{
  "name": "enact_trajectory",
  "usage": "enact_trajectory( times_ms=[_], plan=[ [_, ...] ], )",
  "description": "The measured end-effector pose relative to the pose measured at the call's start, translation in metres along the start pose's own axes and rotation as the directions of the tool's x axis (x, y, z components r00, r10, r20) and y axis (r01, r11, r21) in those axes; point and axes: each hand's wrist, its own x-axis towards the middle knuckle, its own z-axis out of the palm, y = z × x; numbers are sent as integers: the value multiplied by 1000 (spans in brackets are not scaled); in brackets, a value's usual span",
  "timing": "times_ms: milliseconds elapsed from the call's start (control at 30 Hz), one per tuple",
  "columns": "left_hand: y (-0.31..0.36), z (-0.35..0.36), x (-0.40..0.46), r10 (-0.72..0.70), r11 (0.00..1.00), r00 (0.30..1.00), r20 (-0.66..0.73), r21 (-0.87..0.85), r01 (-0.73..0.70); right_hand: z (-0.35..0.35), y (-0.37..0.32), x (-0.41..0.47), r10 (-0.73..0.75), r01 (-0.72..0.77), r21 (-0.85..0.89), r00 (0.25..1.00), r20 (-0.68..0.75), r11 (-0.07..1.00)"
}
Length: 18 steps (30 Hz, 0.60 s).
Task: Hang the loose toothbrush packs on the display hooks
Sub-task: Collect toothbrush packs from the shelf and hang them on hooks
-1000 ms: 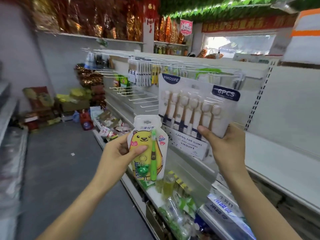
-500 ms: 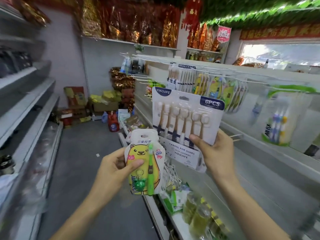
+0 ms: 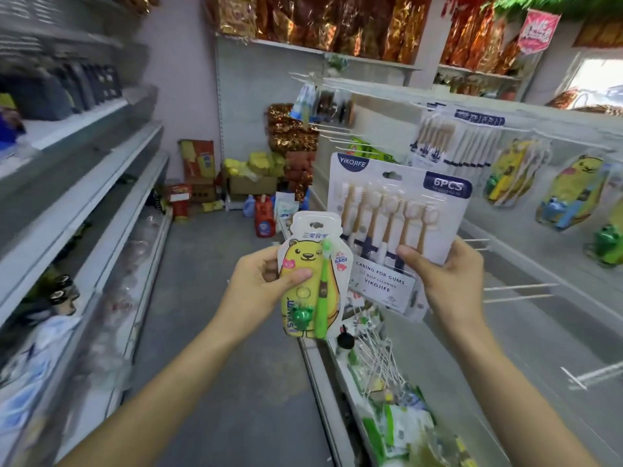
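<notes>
My left hand [image 3: 259, 284] grips a small yellow bear-shaped children's toothbrush pack [image 3: 312, 274] with a green brush, thumb across its front. My right hand [image 3: 445, 281] holds a larger white six-brush pack [image 3: 397, 210] by its lower right corner, upright behind the small one. Both packs are in front of me, left of the display panel. On that panel, white six-brush packs [image 3: 451, 139] and yellow children's packs [image 3: 573, 193] hang from hooks. Bare white hooks [image 3: 519, 291] stick out lower down, just right of my right hand.
A low shelf [image 3: 387, 382] beneath the hooks holds loose wire hooks and mixed small goods. Grey shelving [image 3: 84, 197] lines the left of the aisle. Boxes, bottles and bags [image 3: 249, 183] are piled at the far end of the grey floor.
The view has swung left along the aisle. Both hands keep their packs and sit a little lower and closer together; the hanging packs now lie to the right.
</notes>
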Motion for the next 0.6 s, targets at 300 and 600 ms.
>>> enact_trajectory(
  times_ms=[300, 600],
  plan=[
    [-45, -44, 86, -73, 995, 997, -2, -63, 73, 66, 37, 52, 50, -48, -62, 998, 24, 997],
    [-83, -94, 200, -58, 984, 982, 180, -156, 87, 138, 63, 107, 70, -83, -118, 992, -108, 990]
  ],
)
